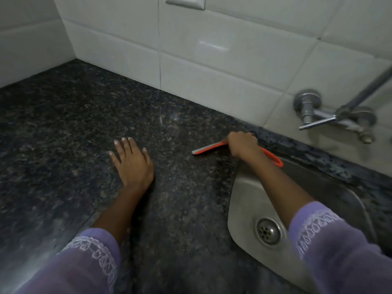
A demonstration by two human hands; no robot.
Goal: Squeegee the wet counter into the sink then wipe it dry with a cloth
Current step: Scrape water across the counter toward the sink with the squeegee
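My right hand [242, 146] grips an orange squeegee [209, 148] with a grey blade. Its blade rests on the dark speckled granite counter [70, 128], close to the back wall and just left of the steel sink [244, 200]. The orange handle loop [275, 161] sticks out behind my wrist over the sink's rim. Flat on the counter to the left lies my left hand [131, 162], fingers spread and holding nothing. No cloth is in view.
A metal tap [318, 115] is fixed to the white tiled wall [212, 60] above the sink's far side. The sink drain [268, 231] lies under my right forearm. Tiled walls meet at the counter's back-left corner.
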